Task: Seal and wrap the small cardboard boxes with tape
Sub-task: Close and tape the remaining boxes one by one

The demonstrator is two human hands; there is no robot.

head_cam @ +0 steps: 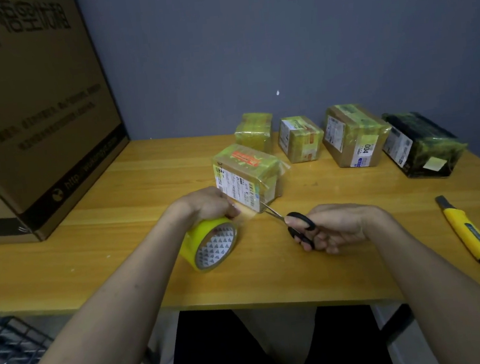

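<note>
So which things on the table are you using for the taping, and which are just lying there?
In use:
- tape roll, gripped by the left hand
- scissors, held in the right hand
- the nearest small box, with tape stretched to it

Just lying there:
- yellow utility knife
- four wrapped boxes at the back
- big cardboard box

A wooden counter is set against the wall. A large carton stands at its left. Five taped boxes are placed near the back, and a yellow knife is laid at the right.
</note>
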